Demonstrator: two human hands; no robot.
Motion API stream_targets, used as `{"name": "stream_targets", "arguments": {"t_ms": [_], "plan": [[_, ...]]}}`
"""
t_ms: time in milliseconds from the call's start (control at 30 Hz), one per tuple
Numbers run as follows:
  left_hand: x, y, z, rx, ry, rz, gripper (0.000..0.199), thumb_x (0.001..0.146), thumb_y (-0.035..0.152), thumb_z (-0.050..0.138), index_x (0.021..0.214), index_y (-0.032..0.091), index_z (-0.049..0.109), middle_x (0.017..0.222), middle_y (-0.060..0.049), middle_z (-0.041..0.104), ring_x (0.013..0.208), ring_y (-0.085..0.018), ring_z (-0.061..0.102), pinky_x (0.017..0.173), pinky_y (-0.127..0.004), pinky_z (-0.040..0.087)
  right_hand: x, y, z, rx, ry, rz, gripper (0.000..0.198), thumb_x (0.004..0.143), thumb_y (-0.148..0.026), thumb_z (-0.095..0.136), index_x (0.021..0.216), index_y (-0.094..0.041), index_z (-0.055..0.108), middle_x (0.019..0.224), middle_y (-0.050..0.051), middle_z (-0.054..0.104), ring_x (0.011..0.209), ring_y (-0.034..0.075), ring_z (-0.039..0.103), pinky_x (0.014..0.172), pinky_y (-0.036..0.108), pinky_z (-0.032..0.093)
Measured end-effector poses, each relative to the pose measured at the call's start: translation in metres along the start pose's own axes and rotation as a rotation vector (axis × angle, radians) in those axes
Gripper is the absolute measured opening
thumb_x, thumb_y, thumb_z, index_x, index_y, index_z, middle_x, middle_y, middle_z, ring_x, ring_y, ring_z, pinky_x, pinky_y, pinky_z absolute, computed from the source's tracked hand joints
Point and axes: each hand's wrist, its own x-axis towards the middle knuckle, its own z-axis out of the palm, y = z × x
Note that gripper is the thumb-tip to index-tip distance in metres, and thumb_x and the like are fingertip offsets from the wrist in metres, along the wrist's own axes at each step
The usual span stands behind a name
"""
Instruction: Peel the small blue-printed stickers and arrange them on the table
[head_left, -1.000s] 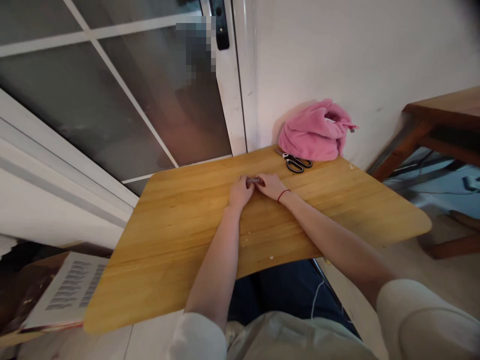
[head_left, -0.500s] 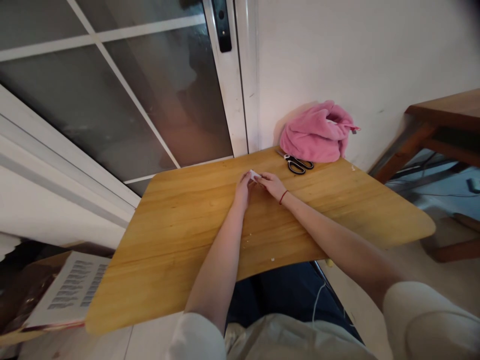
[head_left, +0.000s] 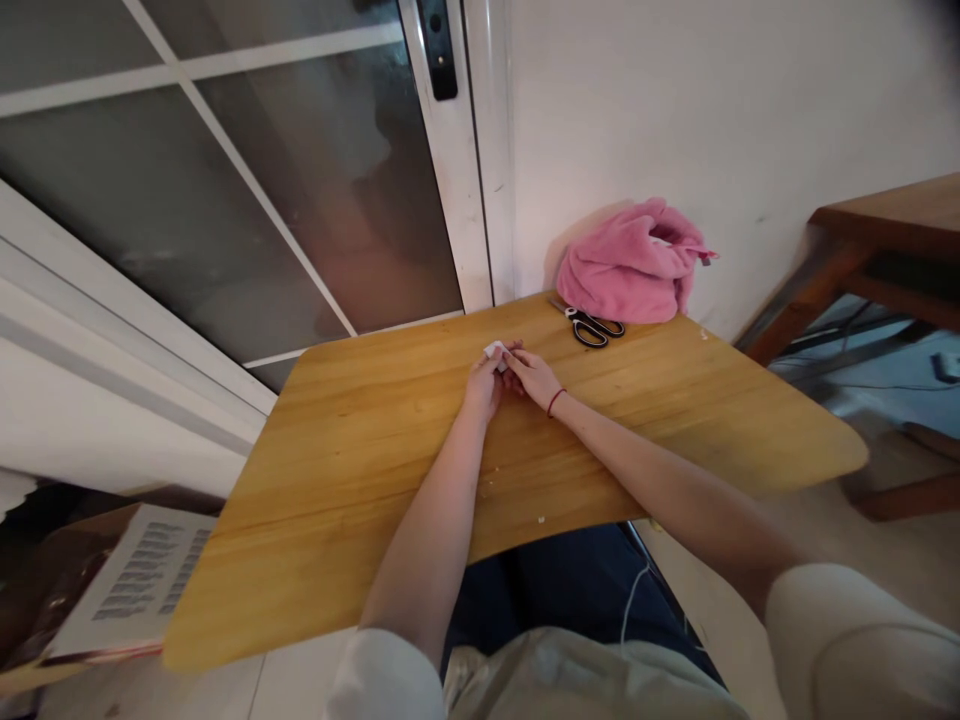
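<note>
While my left hand (head_left: 481, 386) holds a small white piece (head_left: 495, 349) between nearly closed fingers, its thumb laid on top, my right hand (head_left: 538, 379) meets it from the other side, fingers bent and drawn together on the piece's right edge. The small white piece sits between my two hands, over the tabletop (head_left: 360, 450); whether it touches the surface I cannot tell. Beyond my right hand lie black-handled scissors (head_left: 592, 338), with a pink cloth (head_left: 626, 265) just behind them. Nearer me than both hands, white crumbs (head_left: 541, 519) dot the tabletop.
</note>
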Motion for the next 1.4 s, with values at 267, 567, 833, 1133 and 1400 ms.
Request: {"name": "stream_targets", "arguments": {"t_ms": [267, 567, 833, 1133, 1400], "plan": [[0.003, -0.003, -0.004, -0.017, 0.124, -0.005, 0.023, 0.085, 0.023, 0.048, 0.099, 0.011, 0.062, 0.103, -0.014, 0.068, 0.09, -0.018, 0.065, 0.071, -0.029, 0.053, -0.001, 0.002, -0.006, -0.129, 0.016, -0.029, 0.049, 0.083, -0.06, 0.044, 0.059, -0.018, 0.051, 0.044, -0.002, 0.051, 0.037, 0.007, 0.041, 0.039, 0.02, 0.03], [-0.019, 0.02, -0.03, 0.004, 0.194, -0.002, 0.014, 0.08, 0.022, 0.058, 0.087, 0.012, 0.066, 0.081, -0.008, 0.072, 0.087, -0.018, 0.068, 0.087, -0.035, 0.05, -0.004, -0.003, -0.012, -0.116, -0.061, 0.032, 0.059, 0.084, -0.064, 0.034, 0.069, -0.015, 0.063, 0.043, -0.001, 0.049, 0.033, 0.007, 0.038, 0.036, 0.021, 0.026], [-0.083, 0.031, -0.051, 0.048, 0.19, -0.096, 0.026, 0.07, 0.03, 0.07, 0.088, 0.011, 0.068, 0.077, -0.008, 0.072, 0.074, -0.019, 0.069, 0.081, -0.037, 0.054, -0.036, -0.01, 0.006, 0.096, -0.192, 0.013, 0.042, 0.083, -0.055, 0.046, 0.09, -0.017, 0.06, 0.061, -0.004, 0.05, 0.042, 0.006, 0.039, 0.04, 0.021, 0.03], [-0.104, 0.031, -0.035, -0.109, 0.161, -0.329, 0.023, 0.067, 0.033, 0.074, 0.078, 0.013, 0.069, 0.075, -0.007, 0.071, 0.071, -0.017, 0.068, 0.074, -0.033, 0.056, -0.062, -0.027, 0.019, -0.46, -0.365, -0.274, 0.037, 0.082, -0.04, 0.057, 0.114, -0.021, 0.051, 0.09, 0.004, 0.065, 0.075, 0.016, 0.06, 0.067, 0.028, 0.046], [-0.109, 0.032, -0.034, -0.16, 0.146, -0.398, 0.021, 0.064, 0.029, 0.077, 0.077, 0.014, 0.069, 0.074, -0.005, 0.071, 0.069, -0.015, 0.067, 0.065, -0.025, 0.055, -0.069, -0.03, 0.012, -0.413, -0.347, -0.275, 0.038, 0.08, -0.041, 0.06, 0.112, -0.023, 0.052, 0.083, 0.002, 0.063, 0.06, 0.012, 0.055, 0.054, 0.025, 0.044]]}}
